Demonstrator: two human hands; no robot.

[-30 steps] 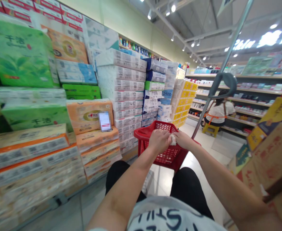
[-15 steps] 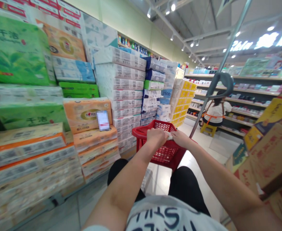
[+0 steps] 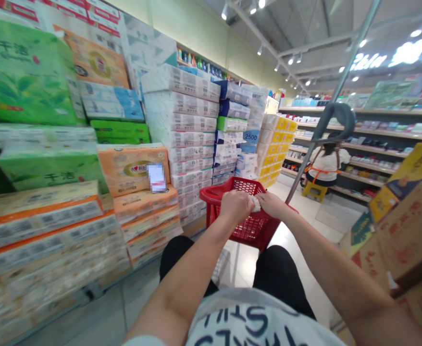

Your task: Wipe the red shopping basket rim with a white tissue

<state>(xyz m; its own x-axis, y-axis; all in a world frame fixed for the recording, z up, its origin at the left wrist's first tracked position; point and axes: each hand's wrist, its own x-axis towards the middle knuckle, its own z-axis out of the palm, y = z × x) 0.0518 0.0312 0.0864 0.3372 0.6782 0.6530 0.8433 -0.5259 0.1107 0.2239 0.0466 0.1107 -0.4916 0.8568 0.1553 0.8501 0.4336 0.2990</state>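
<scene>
A small crumpled white piece [image 3: 256, 203], tissue or cloth, is between my two hands above the red shopping basket [image 3: 211, 194]. My left hand [image 3: 235, 206] is closed in a fist around its left end. Its other end is pinched in the fingers of my right hand [image 3: 269, 203]. Both arms reach forward over my knees. From the basket's right side a slanted metal pole [image 3: 302, 170] rises, with a grey loop handle [image 3: 351, 122] on it. My hands hide part of the basket's near rim.
Stacked tissue packs [image 3: 192, 129] line the left side, with a phone-like white object [image 3: 156, 178] on an orange pack [image 3: 124, 166]. Cardboard boxes [image 3: 405, 235] are piled at right. Further off, a person [image 3: 324, 163] sits on a yellow stool [image 3: 314, 192] facing shelves [image 3: 380, 113].
The view has shifted slightly. Both hands stay closed on the white piece, and a little more of it shows between them.
</scene>
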